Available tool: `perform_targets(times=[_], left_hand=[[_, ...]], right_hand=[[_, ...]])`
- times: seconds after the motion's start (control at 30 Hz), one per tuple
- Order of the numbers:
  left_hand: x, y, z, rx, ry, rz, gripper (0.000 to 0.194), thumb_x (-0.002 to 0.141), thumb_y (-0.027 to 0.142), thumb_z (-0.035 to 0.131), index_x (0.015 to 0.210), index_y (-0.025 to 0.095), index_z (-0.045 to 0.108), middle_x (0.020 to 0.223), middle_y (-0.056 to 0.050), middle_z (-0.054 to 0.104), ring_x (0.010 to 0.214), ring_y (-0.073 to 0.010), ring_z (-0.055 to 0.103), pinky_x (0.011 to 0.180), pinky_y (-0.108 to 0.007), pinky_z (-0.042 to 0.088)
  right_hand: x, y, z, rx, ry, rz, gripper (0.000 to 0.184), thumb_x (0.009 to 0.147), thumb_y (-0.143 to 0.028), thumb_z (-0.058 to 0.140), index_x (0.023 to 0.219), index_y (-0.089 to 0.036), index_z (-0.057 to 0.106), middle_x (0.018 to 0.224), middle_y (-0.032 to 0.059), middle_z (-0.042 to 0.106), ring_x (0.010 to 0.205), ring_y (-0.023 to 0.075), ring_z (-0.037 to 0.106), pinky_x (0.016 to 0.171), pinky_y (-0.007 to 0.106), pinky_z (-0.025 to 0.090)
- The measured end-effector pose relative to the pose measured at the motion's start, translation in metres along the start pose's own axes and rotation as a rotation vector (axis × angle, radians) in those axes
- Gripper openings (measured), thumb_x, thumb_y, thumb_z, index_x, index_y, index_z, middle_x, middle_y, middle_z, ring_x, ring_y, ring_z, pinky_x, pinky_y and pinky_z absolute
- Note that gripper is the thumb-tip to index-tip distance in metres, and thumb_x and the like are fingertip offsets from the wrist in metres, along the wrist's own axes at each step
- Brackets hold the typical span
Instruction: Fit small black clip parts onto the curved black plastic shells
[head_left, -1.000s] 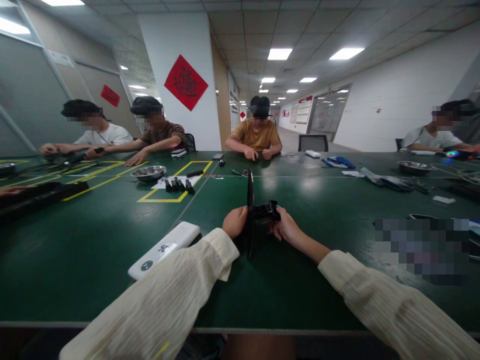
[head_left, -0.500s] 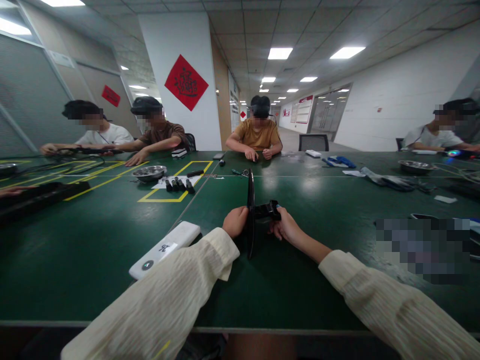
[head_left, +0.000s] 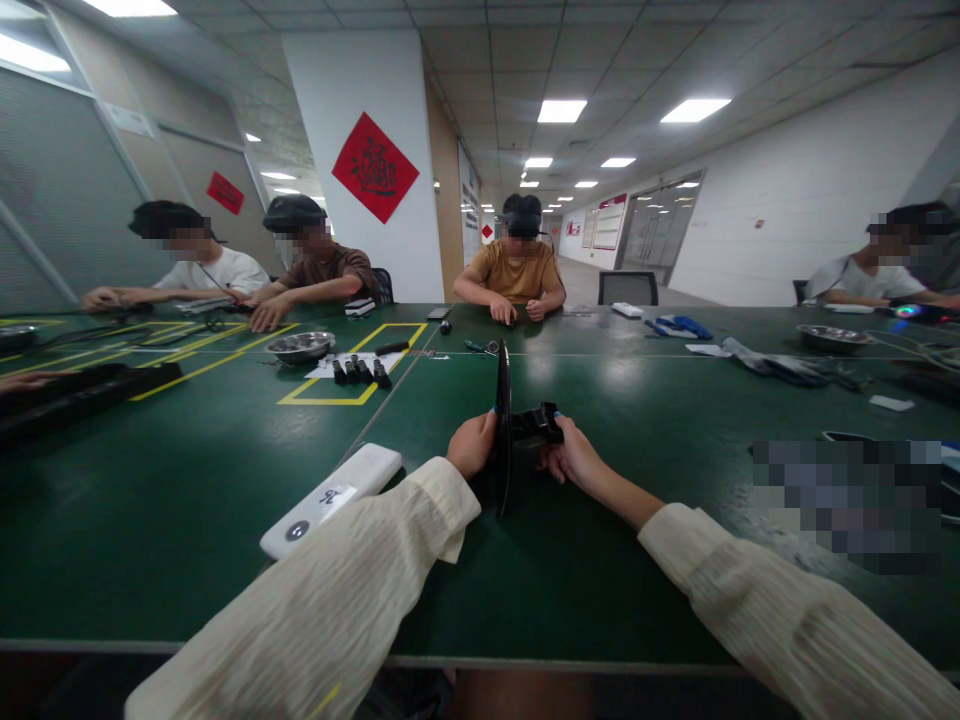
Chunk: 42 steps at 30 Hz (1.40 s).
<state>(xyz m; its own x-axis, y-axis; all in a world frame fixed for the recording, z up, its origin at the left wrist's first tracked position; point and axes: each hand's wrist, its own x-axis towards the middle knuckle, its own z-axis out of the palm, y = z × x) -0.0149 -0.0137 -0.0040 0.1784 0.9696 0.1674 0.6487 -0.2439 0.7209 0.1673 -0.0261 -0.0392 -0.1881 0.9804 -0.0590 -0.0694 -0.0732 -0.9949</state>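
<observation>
A thin black panel (head_left: pixel 503 440) stands upright over the green table, seen almost edge-on. A black bracket-like block (head_left: pixel 534 426) juts from its right face. My left hand (head_left: pixel 472 446) grips the panel from the left, its fingers partly hidden. On the other side, my right hand (head_left: pixel 573 452) is closed around the outer end of the block, thumb on top. The exact kind of the panel cannot be made out. Beside my left forearm lies a white power bank (head_left: pixel 334 500) with a number label.
Further back left, a metal bowl (head_left: pixel 301 347) sits near several short black parts (head_left: pixel 361 372) on paper. Small tools (head_left: pixel 484 347) lie beyond the panel. Gloves (head_left: pixel 776 362) and another metal bowl (head_left: pixel 834 338) are at the right. Co-workers sit around the green table (head_left: pixel 637 400).
My hands and the black panel hold practically the same position. At the far left, a co-worker in a brown shirt has shifted their arms slightly.
</observation>
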Motion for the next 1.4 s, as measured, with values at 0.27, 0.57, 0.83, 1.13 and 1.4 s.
perform_targets(times=[0.27,0.57,0.83,1.13,1.4], left_hand=[[0.001,-0.001,-0.001,0.001,-0.016,0.015,0.040,0.089,0.031,0.034,0.070,0.016,0.065,0.075,-0.008,0.068,0.080,-0.0224,0.062,0.077,-0.033,0.046],[-0.001,0.003,-0.003,0.012,-0.029,0.024,0.037,0.087,0.028,0.034,0.070,0.017,0.065,0.076,-0.008,0.068,0.077,-0.0222,0.061,0.074,-0.032,0.045],[0.002,-0.007,0.003,-0.087,0.010,-0.019,0.051,0.092,0.042,0.029,0.063,0.016,0.061,0.066,-0.006,0.064,0.069,-0.0206,0.059,0.069,-0.031,0.045],[0.003,-0.005,0.004,-0.148,0.033,-0.029,0.046,0.087,0.043,0.036,0.064,0.014,0.064,0.062,-0.005,0.063,0.066,-0.0206,0.059,0.065,-0.031,0.043],[-0.001,0.001,0.001,-0.175,0.029,-0.078,0.044,0.083,0.044,0.042,0.050,0.017,0.056,0.050,-0.003,0.055,0.057,-0.0183,0.053,0.060,-0.029,0.038]], right_hand=[[0.002,0.004,-0.002,-0.007,-0.009,-0.018,0.058,0.093,-0.048,0.013,0.064,-0.017,0.053,0.044,0.0039,0.056,0.024,0.0092,0.037,0.027,0.022,0.019],[0.003,0.005,-0.003,-0.021,-0.012,-0.011,0.059,0.092,-0.051,0.013,0.064,-0.016,0.053,0.044,0.0035,0.056,0.024,0.0088,0.038,0.028,0.022,0.019],[0.003,0.004,-0.004,-0.013,-0.023,-0.030,0.057,0.092,-0.048,0.014,0.066,-0.016,0.053,0.045,0.0038,0.056,0.024,0.0095,0.039,0.028,0.022,0.020],[0.001,0.003,-0.001,-0.001,-0.017,-0.029,0.059,0.092,-0.050,0.013,0.065,-0.016,0.053,0.044,0.0031,0.055,0.024,0.0085,0.037,0.026,0.020,0.021],[0.003,0.004,-0.002,-0.028,-0.023,-0.020,0.061,0.092,-0.050,0.012,0.062,-0.016,0.053,0.045,0.0040,0.056,0.024,0.0083,0.039,0.027,0.020,0.020]])
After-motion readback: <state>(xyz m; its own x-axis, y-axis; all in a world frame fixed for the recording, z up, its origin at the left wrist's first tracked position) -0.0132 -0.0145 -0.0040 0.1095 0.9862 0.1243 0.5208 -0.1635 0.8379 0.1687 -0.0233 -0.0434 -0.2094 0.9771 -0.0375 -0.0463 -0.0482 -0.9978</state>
